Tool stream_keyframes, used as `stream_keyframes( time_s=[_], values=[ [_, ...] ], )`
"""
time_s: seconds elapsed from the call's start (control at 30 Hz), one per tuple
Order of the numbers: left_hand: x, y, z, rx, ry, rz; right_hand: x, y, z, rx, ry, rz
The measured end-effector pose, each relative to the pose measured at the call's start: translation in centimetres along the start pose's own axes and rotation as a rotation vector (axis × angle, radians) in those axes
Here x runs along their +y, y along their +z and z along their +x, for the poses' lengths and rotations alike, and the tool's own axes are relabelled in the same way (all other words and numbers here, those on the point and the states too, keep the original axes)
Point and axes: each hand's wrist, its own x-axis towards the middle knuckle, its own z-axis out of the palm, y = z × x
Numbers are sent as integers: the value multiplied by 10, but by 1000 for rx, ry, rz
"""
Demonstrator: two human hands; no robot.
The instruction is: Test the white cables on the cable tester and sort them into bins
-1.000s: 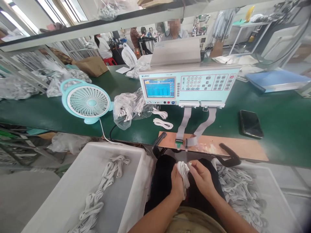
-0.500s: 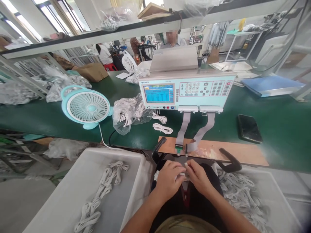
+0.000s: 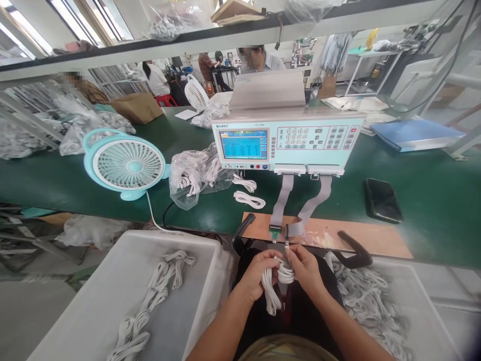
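Closed around a coiled white cable (image 3: pixel 271 296), my left hand (image 3: pixel 258 273) is over my lap, the coil hanging below its fingers. My right hand (image 3: pixel 303 265) pinches a cable end by the dark connector (image 3: pixel 287 233) at the board's front edge; whether it is fully plugged in is too small to tell. Another white loop (image 3: pixel 286 273) lies between the hands. Grey ribbon cables (image 3: pixel 282 200) run from the tester (image 3: pixel 287 143) down to the wooden board (image 3: pixel 356 240) and a small green circuit board (image 3: pixel 275 234).
A left bin (image 3: pixel 124 250) holds several coiled cables; a right bin (image 3: pixel 417 281) is heaped with more. A fan (image 3: pixel 131 165), bagged cables (image 3: pixel 191 175), two loose coils and a phone (image 3: pixel 383 199) lie on the green table (image 3: pixel 315 193). Black clamp handles stick out near my hands.
My left hand has turned, and the coiled cable now hangs in view below it. My right hand has moved slightly up to the connector. The person behind the tester has leaned left.
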Motion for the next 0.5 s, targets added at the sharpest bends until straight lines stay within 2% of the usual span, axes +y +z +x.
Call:
stream_keyframes(
  time_s=[0.07,0.13,0.2,0.3,0.4,0.5],
  values=[
    [1,-5,-3,-83,-9,-48,-2,0,0,13,27,54],
    [1,-7,-4,-108,14,-28,-6,1,0,25,52,105],
    [0,-5,-2,-31,67,24,-11,3,0,41,94,173],
    [-3,0,4,118,223,177,-18,7,-1,57,218,338],
    [-2,4,9,141,363,368,-23,13,-1,65,316,473],
    [3,4,10,148,444,437,-25,17,0,87,347,534]
  ],
)
